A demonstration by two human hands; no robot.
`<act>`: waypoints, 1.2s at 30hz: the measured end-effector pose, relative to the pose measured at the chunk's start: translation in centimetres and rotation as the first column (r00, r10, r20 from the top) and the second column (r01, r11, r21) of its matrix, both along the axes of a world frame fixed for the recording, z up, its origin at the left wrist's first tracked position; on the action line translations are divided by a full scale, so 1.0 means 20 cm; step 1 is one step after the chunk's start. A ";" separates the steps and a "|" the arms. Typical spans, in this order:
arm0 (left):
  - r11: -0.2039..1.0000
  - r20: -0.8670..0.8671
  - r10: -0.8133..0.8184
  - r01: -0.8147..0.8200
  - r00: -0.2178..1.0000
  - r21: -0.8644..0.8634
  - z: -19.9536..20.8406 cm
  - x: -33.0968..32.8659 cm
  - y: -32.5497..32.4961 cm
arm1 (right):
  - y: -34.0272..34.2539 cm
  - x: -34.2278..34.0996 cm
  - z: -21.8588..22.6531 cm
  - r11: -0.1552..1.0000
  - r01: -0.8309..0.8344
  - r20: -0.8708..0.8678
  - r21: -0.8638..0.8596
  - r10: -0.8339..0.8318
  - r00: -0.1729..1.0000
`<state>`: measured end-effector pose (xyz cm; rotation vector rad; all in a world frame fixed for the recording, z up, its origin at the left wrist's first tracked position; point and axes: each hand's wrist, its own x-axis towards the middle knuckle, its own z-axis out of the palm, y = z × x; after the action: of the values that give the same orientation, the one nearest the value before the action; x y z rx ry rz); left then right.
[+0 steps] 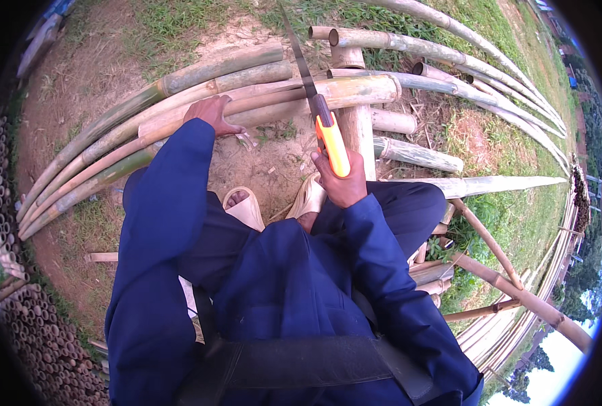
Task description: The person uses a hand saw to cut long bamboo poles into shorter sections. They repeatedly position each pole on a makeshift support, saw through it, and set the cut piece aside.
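Note:
My right hand [343, 181] is closed around the orange-yellow handle of a hand saw [333, 143]. The saw's long dark blade points away from me and crosses over the bamboo poles, its far end thin and slightly blurred. My left hand [210, 115] grips a slim bamboo pole [264, 100] to the left of the blade, thumb on the near side and fingers over the top. Thicker greenish poles [223, 64] lie alongside it. Beneath the poles' right ends is an upright-looking bamboo post [357, 139]. Whether the blade touches a pole, I cannot tell.
My sandalled feet [245, 208] stand on bare soil just below the poles. More bamboo lengths [409, 44] extend to the right, with a short piece [419, 154] near my right knee. Stacked bamboo [37, 331] fills the lower left. Crossed bamboo supports [497, 271] stand at right.

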<state>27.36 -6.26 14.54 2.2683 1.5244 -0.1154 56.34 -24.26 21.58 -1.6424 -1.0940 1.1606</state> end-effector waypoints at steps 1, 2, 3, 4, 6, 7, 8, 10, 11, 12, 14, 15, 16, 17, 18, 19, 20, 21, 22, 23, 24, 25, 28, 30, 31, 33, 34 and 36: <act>1.000 0.033 0.011 -0.012 0.999 0.026 0.00 -0.06 -0.04 | 0.00 -0.04 0.01 1.000 0.006 -0.041 -0.003 -0.006 0.999; 0.987 0.099 0.007 -0.022 0.995 0.158 -0.11 -0.09 -0.05 | -0.01 -0.02 -0.05 0.993 -0.014 0.050 0.116 0.008 0.999; 0.973 0.200 -0.017 -0.029 0.980 0.227 -0.06 -0.05 -0.05 | -0.02 0.03 -0.05 0.999 -0.010 -0.056 0.039 0.012 0.998; 0.963 0.256 0.007 -0.076 0.967 0.260 -0.04 -0.01 -0.06 | -0.02 -0.01 0.03 0.998 0.063 -0.110 0.028 -0.060 0.992; 0.939 0.266 -0.071 -0.025 0.961 0.342 -0.08 0.05 -0.03 | -0.02 0.05 0.01 0.997 0.025 -0.086 0.072 -0.019 0.996; 0.934 0.255 -0.061 -0.035 0.965 0.356 -0.11 0.06 -0.03 | -0.03 0.06 0.01 0.997 0.025 -0.113 0.069 -0.018 0.993; 0.937 0.188 -0.059 -0.011 0.980 0.349 -0.12 0.04 -0.03 | -0.03 0.06 0.00 0.996 0.012 -0.090 0.084 -0.005 0.996; 0.945 0.111 -0.015 -0.022 0.994 0.325 -0.12 0.03 -0.10 | -0.03 0.03 -0.02 0.995 0.009 -0.123 0.104 0.003 0.992; 0.945 0.084 0.025 -0.051 0.996 0.322 -0.12 0.02 -0.13 | -0.03 0.02 -0.03 0.994 0.015 -0.140 0.109 0.000 0.990; 0.946 0.054 0.068 -0.081 0.996 0.314 -0.09 0.02 -0.17 | -0.03 0.02 -0.01 0.995 0.000 -0.150 0.097 0.015 0.989; 0.979 -0.077 0.079 -0.063 0.994 0.196 0.00 0.05 -0.19 | -0.02 0.06 -0.03 0.994 -0.016 -0.159 0.105 0.032 0.987; 0.990 -0.142 0.076 -0.057 0.987 0.131 0.04 0.07 -0.20 | -0.02 0.08 -0.05 0.994 -0.020 -0.165 0.105 0.038 0.986; 0.971 -0.145 0.029 0.007 0.989 0.240 -0.04 0.07 -0.20 | -0.01 0.09 -0.07 0.987 -0.041 -0.135 0.152 0.062 0.989; 0.967 -0.160 0.012 0.029 0.987 0.253 -0.05 0.06 -0.21 | -0.01 0.10 -0.08 0.990 -0.027 -0.148 0.137 0.048 0.988; 0.963 -0.172 -0.008 0.054 0.985 0.265 -0.05 0.06 -0.22 | -0.02 0.08 -0.05 0.993 -0.011 -0.158 0.120 0.030 0.987; 0.958 -0.185 -0.027 0.078 0.982 0.276 -0.05 0.05 -0.24 | -0.02 0.07 -0.03 0.995 0.005 -0.169 0.103 0.012 0.986; 0.930 -0.202 -0.022 0.094 0.979 0.356 -0.07 0.05 -0.27 | -0.02 0.07 -0.03 0.994 0.007 -0.162 0.107 0.010 0.987; 0.895 -0.221 -0.016 0.113 0.975 0.432 -0.12 0.05 -0.31 | -0.02 0.07 -0.04 0.994 0.010 -0.156 0.110 0.008 0.988; 0.850 -0.241 -0.014 0.139 0.970 0.509 -0.13 0.06 -0.34 | -0.02 0.07 -0.04 0.993 0.019 -0.152 0.119 0.000 0.988; 0.826 -0.249 -0.030 0.165 0.968 0.539 -0.15 0.06 -0.39 | -0.02 0.07 -0.05 0.992 0.008 -0.147 0.129 0.011 0.989; 0.798 -0.257 -0.051 0.194 0.965 0.571 -0.14 0.08 -0.43 | -0.01 0.09 -0.07 0.990 0.003 -0.141 0.142 0.017 0.990; 0.770 -0.267 -0.068 0.221 0.961 0.599 -0.14 0.09 -0.47 | -0.01 0.10 -0.08 0.988 -0.006 -0.135 0.153 0.027 0.990; 0.778 -0.281 -0.077 0.234 0.957 0.583 -0.18 0.09 -0.57 | -0.02 0.09 -0.09 0.984 -0.016 -0.153 0.175 0.043 0.987; 0.815 -0.239 -0.076 0.199 0.968 0.544 -0.26 0.09 -0.60 | -0.01 0.06 -0.08 0.988 -0.001 -0.165 0.155 0.027 0.986; 0.838 -0.202 -0.069 0.166 0.977 0.519 -0.33 0.09 -0.61 | -0.02 0.06 -0.07 0.990 0.002 -0.167 0.140 0.022 0.986; 0.891 -0.186 -0.092 0.164 0.978 0.423 -0.35 0.12 -0.60 | -0.02 0.09 -0.09 0.987 0.000 -0.145 0.159 0.024 0.989; 0.920 -0.207 -0.117 0.184 0.971 0.346 -0.26 0.13 -0.59 | -0.02 0.09 -0.10 0.986 -0.006 -0.134 0.167 0.029 0.991; 0.952 -0.254 -0.135 0.196 0.958 0.234 -0.17 0.07 -0.56 | -0.02 0.08 -0.09 0.990 -0.012 -0.159 0.141 0.035 0.987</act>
<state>28.68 -17.37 11.06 2.6720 1.5346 -0.2575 57.86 -24.66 19.72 -1.4065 -1.0682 1.1833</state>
